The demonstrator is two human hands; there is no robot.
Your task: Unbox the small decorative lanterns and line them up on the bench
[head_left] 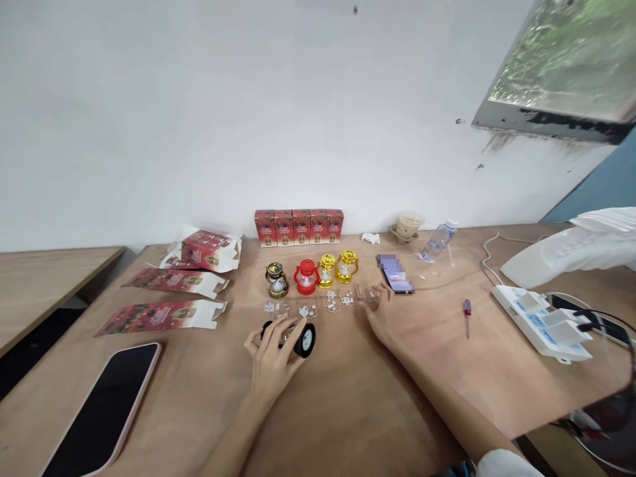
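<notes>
My left hand (274, 351) is wrapped round a black mini lantern (307, 340) tipped on its side, its round base with a pale disc facing right. My fingers cover most of its middle. On the right, my right hand (381, 315) reaches over the table with fingers apart, fingertips by the thin wire pieces (365, 296); no held thing shows there. Small white parts (305, 310) lie among the wires. Behind them stand a black-and-gold lantern (276, 281), a red lantern (307, 277) and two gold lanterns (326, 271).
Red boxes (301, 228) line the wall. Flattened cartons (166, 316) and a large phone (106, 411) lie left. Rightward are another phone (396, 273), a cup (408, 225), a bottle (438, 241), a screwdriver (468, 317) and a power strip (541, 324) with cables.
</notes>
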